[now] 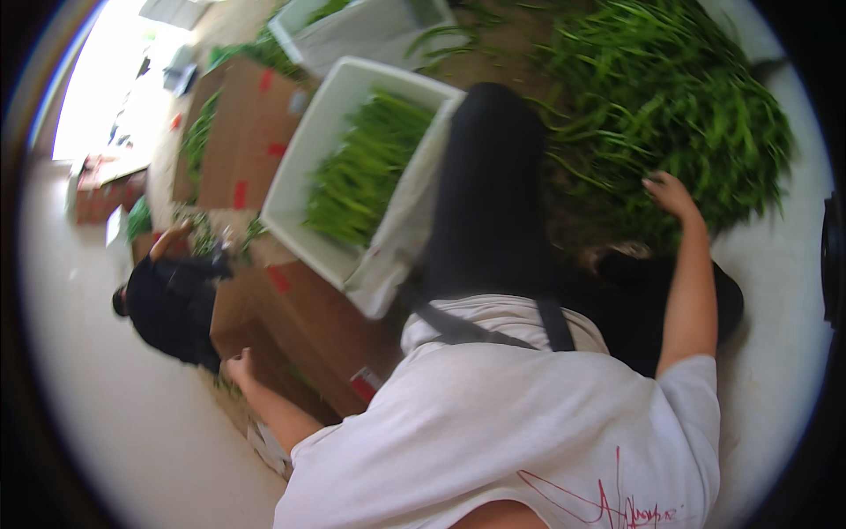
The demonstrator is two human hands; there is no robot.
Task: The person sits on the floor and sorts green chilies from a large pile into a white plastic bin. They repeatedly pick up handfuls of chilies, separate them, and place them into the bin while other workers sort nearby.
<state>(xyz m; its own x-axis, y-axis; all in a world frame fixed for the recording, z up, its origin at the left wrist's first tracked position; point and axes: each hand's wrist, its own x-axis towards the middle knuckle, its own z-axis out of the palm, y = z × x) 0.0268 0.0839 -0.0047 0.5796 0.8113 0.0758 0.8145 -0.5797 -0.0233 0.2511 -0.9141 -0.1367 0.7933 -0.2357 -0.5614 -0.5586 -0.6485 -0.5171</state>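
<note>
My left hand (239, 367) is over the edge of an open cardboard box (317, 324) at the lower left; its fingers look curled, and whether it holds anything is not clear. My right hand (666, 192) is at the near edge of a large heap of leafy green vegetables (681, 106), fingers bent, with something small and dark perhaps at the fingertips. Between my knee and the boxes a white foam box (297, 165) stands tilted in view, with green stalks (370, 165) laid in rows inside and a pale liner (403, 218) over its near side.
Another white foam box (370, 33) with greens stands beyond. A cardboard box with red tape (244, 132) holds leafy greens. At the left a person in dark clothes (172, 304) bends by more boxes. Loose stalks (443, 46) lie on the floor. A pale wall (767, 297) runs along the right.
</note>
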